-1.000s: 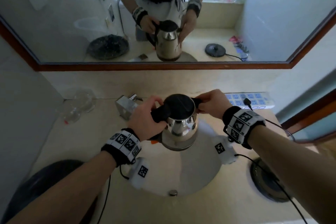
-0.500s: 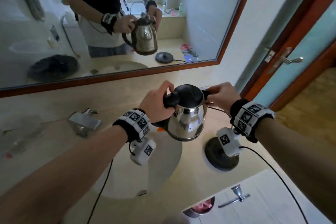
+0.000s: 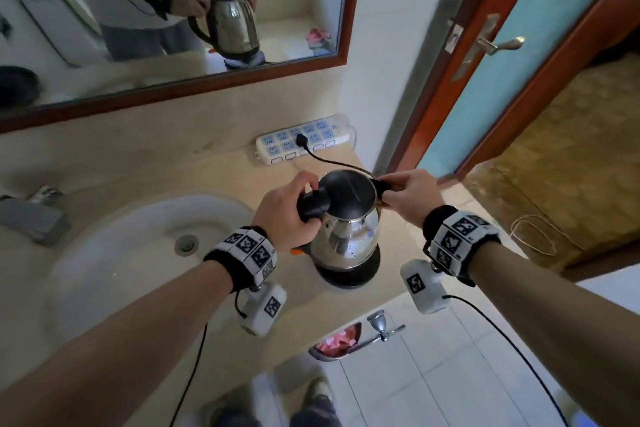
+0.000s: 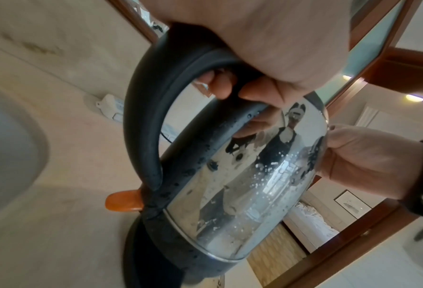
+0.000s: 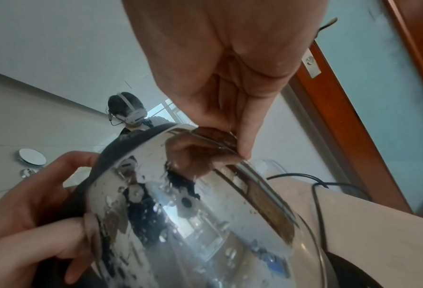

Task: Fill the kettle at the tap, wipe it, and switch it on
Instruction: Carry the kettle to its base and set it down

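Observation:
The steel kettle [image 3: 346, 236] with its black lid stands upright on or just above the round black base [image 3: 349, 276], right of the basin; I cannot tell if it is fully seated. My left hand [image 3: 285, 215] grips the black handle [image 4: 143, 117], fingers curled round it. My right hand [image 3: 405, 194] pinches the spout edge at the kettle's right rim [image 5: 232, 148]. Water drops dot the shiny kettle body [image 4: 242, 185]. An orange switch [image 4: 124, 201] sticks out below the handle. The tap [image 3: 31, 215] is at the far left behind the sink [image 3: 104, 270].
A white power strip [image 3: 301, 142] lies against the back wall with a black cord plugged in, running toward the kettle. A mirror [image 3: 173, 10] hangs above. An open door with a metal handle [image 3: 498, 45] is on the right. A bin [image 3: 336, 343] sits below the counter edge.
Both hands carried the kettle from over the basin to the right and lowered it onto the base. My view swung right with it.

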Demonstrator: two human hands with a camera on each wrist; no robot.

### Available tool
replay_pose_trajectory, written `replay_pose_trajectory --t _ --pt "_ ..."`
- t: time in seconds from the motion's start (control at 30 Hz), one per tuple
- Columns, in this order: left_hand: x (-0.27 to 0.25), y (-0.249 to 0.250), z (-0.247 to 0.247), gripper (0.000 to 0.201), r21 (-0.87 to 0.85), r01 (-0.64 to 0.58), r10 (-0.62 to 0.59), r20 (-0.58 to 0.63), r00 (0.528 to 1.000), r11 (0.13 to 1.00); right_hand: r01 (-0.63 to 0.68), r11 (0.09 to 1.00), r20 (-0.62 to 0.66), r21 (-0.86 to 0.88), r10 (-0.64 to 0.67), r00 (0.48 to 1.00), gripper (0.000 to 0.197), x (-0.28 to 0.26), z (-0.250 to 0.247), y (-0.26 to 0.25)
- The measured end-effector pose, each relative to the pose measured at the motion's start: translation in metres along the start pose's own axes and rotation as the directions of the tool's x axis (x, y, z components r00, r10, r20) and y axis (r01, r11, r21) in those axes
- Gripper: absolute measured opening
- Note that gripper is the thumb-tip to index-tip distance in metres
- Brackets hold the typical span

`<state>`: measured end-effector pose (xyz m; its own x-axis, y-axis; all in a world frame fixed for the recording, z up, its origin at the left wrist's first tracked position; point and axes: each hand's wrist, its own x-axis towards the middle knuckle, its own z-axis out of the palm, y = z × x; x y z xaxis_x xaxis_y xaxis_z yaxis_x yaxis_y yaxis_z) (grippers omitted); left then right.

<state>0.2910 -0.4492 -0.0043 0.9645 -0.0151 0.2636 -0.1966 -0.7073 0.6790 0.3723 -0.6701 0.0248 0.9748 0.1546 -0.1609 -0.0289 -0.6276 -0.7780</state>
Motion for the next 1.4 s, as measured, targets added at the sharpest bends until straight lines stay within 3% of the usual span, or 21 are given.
replay_pose_trajectory --t 0.3,1.07,1.2,1.4 --pt "-0.009 0.006 0.042 0.040 0.036 0.024 -0.023 -0.027 0.999 0.999 -0.009 0.997 0.024 0.071 0.007 1.000 0.034 0.009 -0.002 0.049" --pt "-0.026 0.009 0.051 0.047 0.143 0.067 -0.069 0.006 0.998 0.987 0.014 0.999 0.029 0.040 -0.015 0.999 0.034 -0.008 0.001 0.062" --pt "-0.028 0.012 0.047 0.048 0.185 0.058 -0.070 0.059 0.996 0.981 0.050 0.998 0.070 -0.039 -0.047 0.996 0.029 -0.006 -0.001 0.059" --pt "-0.028 0.020 0.028 0.059 0.282 0.038 -0.110 0.247 0.963 0.959 0.075 0.987 0.235 -0.145 -0.039 0.971 0.034 0.000 -0.014 0.031"
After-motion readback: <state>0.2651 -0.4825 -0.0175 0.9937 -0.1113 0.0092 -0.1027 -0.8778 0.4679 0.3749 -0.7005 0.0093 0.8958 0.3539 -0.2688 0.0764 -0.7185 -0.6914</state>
